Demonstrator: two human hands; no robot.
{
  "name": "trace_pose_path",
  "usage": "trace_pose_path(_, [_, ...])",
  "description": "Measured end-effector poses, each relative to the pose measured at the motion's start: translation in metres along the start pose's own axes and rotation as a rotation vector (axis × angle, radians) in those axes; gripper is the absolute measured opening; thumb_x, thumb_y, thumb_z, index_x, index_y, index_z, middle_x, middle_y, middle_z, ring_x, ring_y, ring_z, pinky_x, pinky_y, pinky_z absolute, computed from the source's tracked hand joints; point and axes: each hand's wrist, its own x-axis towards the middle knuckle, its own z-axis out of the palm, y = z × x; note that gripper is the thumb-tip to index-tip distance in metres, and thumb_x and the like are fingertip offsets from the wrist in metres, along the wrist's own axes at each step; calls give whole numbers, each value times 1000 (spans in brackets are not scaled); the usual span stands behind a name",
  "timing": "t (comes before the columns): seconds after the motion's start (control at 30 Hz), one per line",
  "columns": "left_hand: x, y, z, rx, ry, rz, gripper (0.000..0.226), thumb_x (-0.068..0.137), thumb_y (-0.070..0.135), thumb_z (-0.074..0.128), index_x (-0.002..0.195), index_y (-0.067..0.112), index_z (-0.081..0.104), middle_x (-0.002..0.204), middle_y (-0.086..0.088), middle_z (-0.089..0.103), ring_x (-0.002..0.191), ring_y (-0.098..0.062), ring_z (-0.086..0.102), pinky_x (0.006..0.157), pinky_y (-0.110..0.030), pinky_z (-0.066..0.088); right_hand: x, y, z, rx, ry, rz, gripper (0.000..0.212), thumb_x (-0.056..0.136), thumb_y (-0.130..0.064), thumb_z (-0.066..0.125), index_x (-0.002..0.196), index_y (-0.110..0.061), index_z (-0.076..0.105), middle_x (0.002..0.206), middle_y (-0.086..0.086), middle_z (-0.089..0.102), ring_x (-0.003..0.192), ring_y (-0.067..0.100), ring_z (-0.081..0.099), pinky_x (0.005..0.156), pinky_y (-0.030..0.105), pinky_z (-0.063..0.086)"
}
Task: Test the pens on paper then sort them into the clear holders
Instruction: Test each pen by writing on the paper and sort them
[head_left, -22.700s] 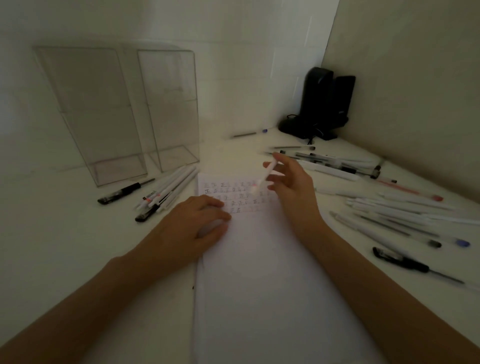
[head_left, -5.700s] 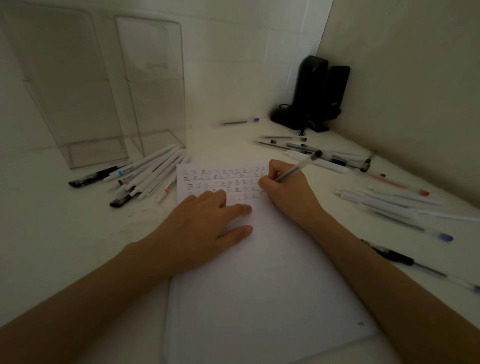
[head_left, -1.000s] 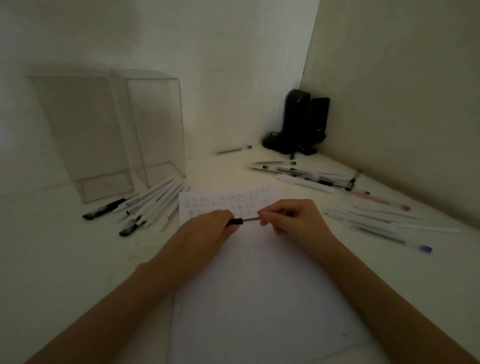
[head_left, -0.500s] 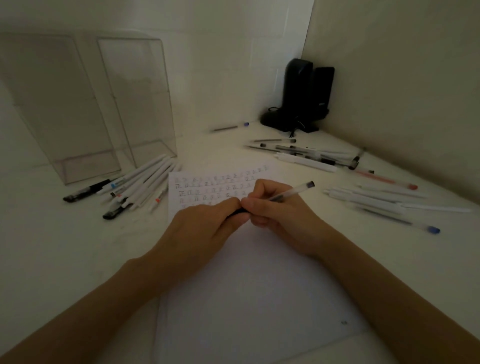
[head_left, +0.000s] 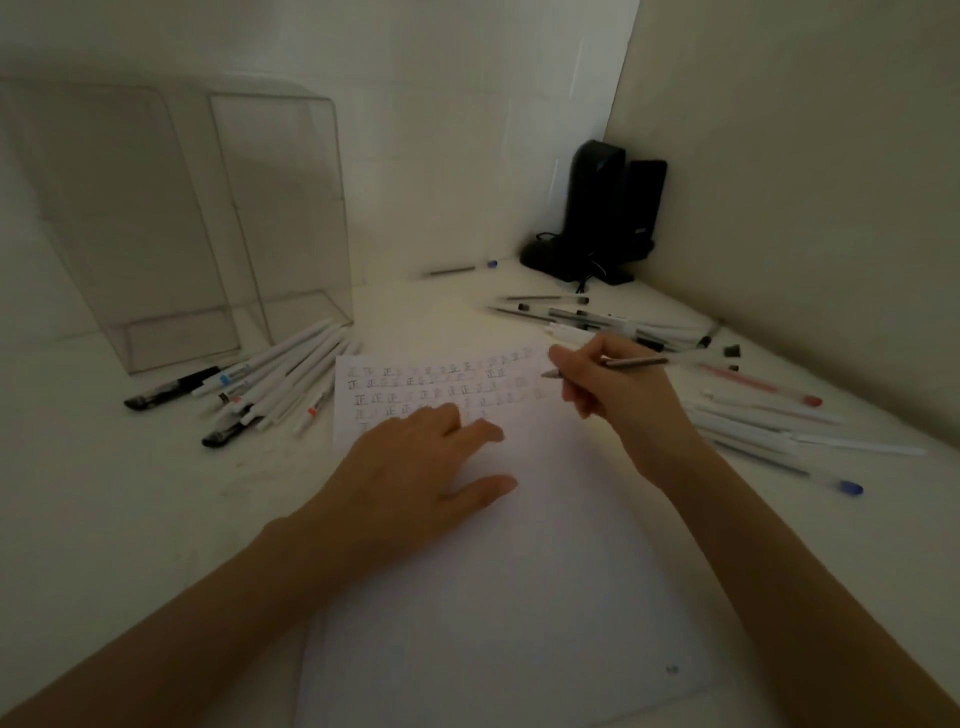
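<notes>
On the left of the desk (head_left: 104, 493) stand 2 clear holders (head_left: 156, 249), with a bunch of pens (head_left: 280, 374) lying just before them. The left hand (head_left: 415, 478) rests flat on the paper (head_left: 493, 597), fingers spread. The right hand (head_left: 618, 395) pinches a pen (head_left: 639, 361), its tip at the end of the written rows. Further right lie more pens (head_left: 753, 421).
</notes>
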Motion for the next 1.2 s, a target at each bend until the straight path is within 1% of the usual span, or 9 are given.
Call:
trace_pose_path(0.1, [14, 3, 5, 154, -46, 34, 58, 86, 65, 20, 134, 37, 35, 101, 7, 40, 84, -8, 32, 73, -26, 26, 13, 2, 18, -291, -46, 1, 19, 82, -17, 68, 72, -11, 53, 61, 0, 58, 51, 3, 52, 53, 17, 42])
trace_pose_path(0.17, [17, 2, 10, 178, -63, 3, 57, 88, 63, 20, 136, 35, 33, 105, 3, 42, 89, -12, 36, 77, -29, 26, 19, 8, 29, -346, -55, -18, 26, 78, -9, 66, 63, -13, 46, 57, 1, 49, 55, 11, 52, 55, 22, 41])
trace_pose_path(0.3, [11, -6, 22, 102, 3, -22, 73, 78, 67, 4, 135, 35, 39, 90, 8, 32, 79, -9, 31, 71, -27, 24, 25, 24, 36, -285, 93, -83, 24, 77, -3, 60, 60, -5, 43, 54, 8, 40, 54, 15, 49, 50, 19, 38])
trace_pose_path(0.4, [11, -7, 26, 98, 83, -1, 66, 84, 61, 14, 126, 29, 53, 83, 7, 34, 71, -9, 32, 64, -27, 27, 25, 26, 35, -283, 72, -107, 22, 78, 0, 59, 63, 7, 45, 50, 14, 45, 44, 7, 45, 46, 11, 37])
trace_pose_path(0.47, [11, -5, 26, 104, 83, -6, 66, 84, 60, 12, 128, 29, 50, 84, 7, 33, 72, -9, 31, 64, -27, 26, 24, 24, 36, -281, 35, -118, 21, 78, 1, 58, 63, 8, 45, 48, 14, 49, 39, 3, 42, 45, 8, 36])
trace_pose_path(0.57, [10, -7, 27, 102, 62, -14, 68, 82, 62, 8, 133, 32, 42, 88, 6, 32, 75, -10, 31, 65, -26, 25, 24, 24, 40, -272, 9, -121, 20, 77, 1, 58, 62, 7, 46, 48, 14, 50, 39, 2, 45, 45, 8, 37])
trace_pose_path(0.77, [12, -6, 29, 78, 131, 6, 55, 86, 57, 25, 119, 28, 58, 78, 8, 34, 65, -9, 35, 50, -20, 19, 23, 24, 42, -264, -35, -138, 20, 79, 2, 57, 62, 3, 48, 47, 11, 50, 39, 1, 47, 46, 7, 36])
trace_pose_path(0.97, [12, -5, 26, 84, 130, -7, 59, 84, 59, 20, 122, 30, 55, 80, 7, 35, 68, -10, 35, 48, -19, 18, 26, 29, 45, -326, -27, -179, 28, 77, 0, 58, 60, -8, 37, 55, 5, 33, 47, 4, 29, 46, 13, 27])
trace_pose_path(1.2, [12, -5, 26, 98, 121, -9, 62, 84, 61, 15, 125, 32, 52, 82, 7, 33, 71, -9, 35, 51, -21, 19, 26, 28, 43, -305, -27, -147, 24, 76, 0, 58, 60, -6, 41, 55, 10, 37, 44, 3, 34, 44, 12, 30])
